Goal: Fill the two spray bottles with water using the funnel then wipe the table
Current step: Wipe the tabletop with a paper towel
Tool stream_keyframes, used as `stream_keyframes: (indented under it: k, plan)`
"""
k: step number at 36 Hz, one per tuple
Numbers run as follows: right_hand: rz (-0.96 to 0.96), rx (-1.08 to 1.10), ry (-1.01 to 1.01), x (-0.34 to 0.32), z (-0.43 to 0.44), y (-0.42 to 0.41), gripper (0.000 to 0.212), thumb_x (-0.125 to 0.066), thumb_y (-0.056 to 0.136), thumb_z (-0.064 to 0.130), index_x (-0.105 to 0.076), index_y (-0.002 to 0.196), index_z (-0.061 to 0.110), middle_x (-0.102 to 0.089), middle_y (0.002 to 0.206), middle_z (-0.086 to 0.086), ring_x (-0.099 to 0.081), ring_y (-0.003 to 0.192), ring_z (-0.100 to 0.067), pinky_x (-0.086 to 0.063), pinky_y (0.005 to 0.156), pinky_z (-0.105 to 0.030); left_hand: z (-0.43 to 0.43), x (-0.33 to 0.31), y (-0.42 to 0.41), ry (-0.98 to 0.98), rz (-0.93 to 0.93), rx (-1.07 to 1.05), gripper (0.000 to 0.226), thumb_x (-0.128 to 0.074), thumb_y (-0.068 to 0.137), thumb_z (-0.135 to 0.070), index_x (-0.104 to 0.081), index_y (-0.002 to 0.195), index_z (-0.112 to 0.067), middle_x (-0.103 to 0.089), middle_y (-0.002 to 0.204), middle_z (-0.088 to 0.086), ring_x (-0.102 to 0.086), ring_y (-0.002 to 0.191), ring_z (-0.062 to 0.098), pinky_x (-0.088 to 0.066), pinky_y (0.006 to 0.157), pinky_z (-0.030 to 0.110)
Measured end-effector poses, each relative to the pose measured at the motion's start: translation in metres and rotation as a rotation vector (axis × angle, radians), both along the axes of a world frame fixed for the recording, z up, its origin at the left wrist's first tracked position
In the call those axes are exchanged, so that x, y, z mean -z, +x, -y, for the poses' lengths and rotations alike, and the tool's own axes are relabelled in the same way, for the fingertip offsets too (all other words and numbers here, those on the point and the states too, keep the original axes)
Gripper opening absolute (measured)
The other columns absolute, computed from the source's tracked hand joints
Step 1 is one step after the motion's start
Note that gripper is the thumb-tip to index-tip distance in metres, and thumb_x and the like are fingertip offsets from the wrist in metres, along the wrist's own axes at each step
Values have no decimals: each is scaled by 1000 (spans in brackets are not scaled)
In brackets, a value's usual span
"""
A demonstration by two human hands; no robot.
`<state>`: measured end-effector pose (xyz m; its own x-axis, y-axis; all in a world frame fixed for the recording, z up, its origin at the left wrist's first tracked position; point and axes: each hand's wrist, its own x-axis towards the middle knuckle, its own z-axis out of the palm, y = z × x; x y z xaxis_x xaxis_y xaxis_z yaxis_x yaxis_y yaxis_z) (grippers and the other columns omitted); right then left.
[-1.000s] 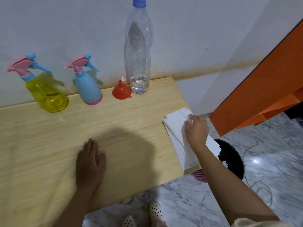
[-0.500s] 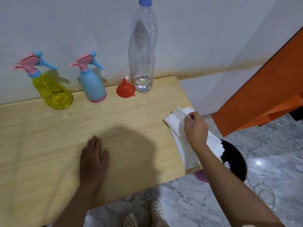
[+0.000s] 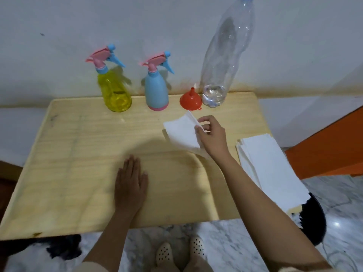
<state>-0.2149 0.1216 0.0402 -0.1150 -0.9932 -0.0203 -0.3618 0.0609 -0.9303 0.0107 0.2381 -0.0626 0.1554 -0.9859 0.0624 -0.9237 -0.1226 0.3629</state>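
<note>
Over the right half of the surface (image 3: pixel 78 154), in the head view, the right hand (image 3: pixel 212 137) now carries a single tissue sheet (image 3: pixel 182 134). Half a second ago it was only peeling that sheet's corner up from the stack of tissues (image 3: pixel 271 167) at the right edge. Its grip is clamped on the sheet's right border, thumb and fingertips pinching it, and the sheet spreads leftward from the pinch. Whether its lower edge touches the wood cannot be told. The left hand (image 3: pixel 130 185) has stayed where it was, palm down on the surface near the front edge, fingers straight, its grip apart and holding nothing.

Against the wall (image 3: pixel 59 36) at the back stand, left to right, the yellow spray bottle (image 3: pixel 115 89), the blue spray bottle (image 3: pixel 157 89), the funnel (image 3: pixel 190 100) resting mouth down with its spout up, and the water bottle (image 3: pixel 224 55) with a little water at its bottom. Both spray bottles wear pink and blue trigger heads. The sheet's upper corner sits just in front of the funnel, apart from it.

The stack overhangs the surface's right edge above a black bin (image 3: pixel 312 218) on the marble floor (image 3: pixel 225 242), and an orange panel (image 3: pixel 330 146) rises further right. Open wood runs from the left hand to the left edge and back toward the spray bottles. Two shoes (image 3: pixel 165 254) show below the front edge.
</note>
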Motion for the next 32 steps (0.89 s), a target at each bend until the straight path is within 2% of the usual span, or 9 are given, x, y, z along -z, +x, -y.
stream_keyframes:
  k: [4,7,9,11,15,18,20,26,32]
  plan:
    - [-109,43,19,19,-1,-5,17,-57,87,9,-56,104,8,-56,69,5,-54,67,-14,-39,56,-18,0,-1,1,17,6,-18,59,-31,91,-38,-50,134,-4,-46,143,15,-41,134,29,-31,108,44]
    - [-220,83,72,33,-8,-15,29,-55,88,8,-50,117,5,-59,97,-6,-55,93,-22,-39,76,-25,1,-2,0,16,-13,-28,58,-33,90,-39,-52,133,-6,-46,143,13,-42,134,27,-32,107,42]
    - [-359,106,27,43,-14,-19,42,-54,89,12,-43,129,4,-51,127,-11,-45,120,-26,-38,96,-31,1,-3,0,18,-27,-37,58,-34,89,-39,-52,133,-7,-46,144,11,-40,134,25,-31,108,42]
    - [-497,88,-75,51,-21,-18,47,-50,92,16,-39,136,3,-42,141,-14,-35,133,-29,-33,108,-39,2,-3,0,22,-41,-45,58,-34,89,-41,-52,134,-8,-45,145,10,-39,135,24,-31,109,42]
    - [-758,-184,-65,71,-31,-5,58,-24,97,38,-25,147,8,-19,157,-9,-11,146,-25,-5,118,-42,2,-4,-1,25,-51,-55,59,-33,89,-42,-50,136,-11,-43,147,8,-37,137,22,-29,110,41]
    - [-908,-252,26,91,-37,6,76,-1,88,56,-4,151,13,2,160,-5,11,146,-17,18,113,-37,2,-5,-2,47,-31,-68,60,-30,90,-43,-45,140,-14,-39,150,5,-32,139,20,-23,112,37]
    - [-923,-208,56,99,-34,11,82,1,85,61,-2,151,13,5,160,-5,11,146,-18,22,111,-35,2,-6,-2,59,-15,-70,60,-30,90,-43,-44,140,-15,-38,150,6,-32,139,19,-21,112,36]
    - [-918,-137,78,103,1,20,85,-3,86,63,0,150,6,2,160,-11,6,147,-21,13,115,-36,2,-7,-2,63,2,-77,58,-34,89,-41,-46,139,-13,-41,148,7,-36,137,21,-20,111,34]
    - [-908,-114,84,102,34,25,76,-24,97,52,-2,149,2,1,159,-13,4,147,-22,8,117,-37,3,-8,-3,67,-4,-85,58,-34,91,-42,-44,141,-15,-39,150,5,-30,138,17,-15,111,29]
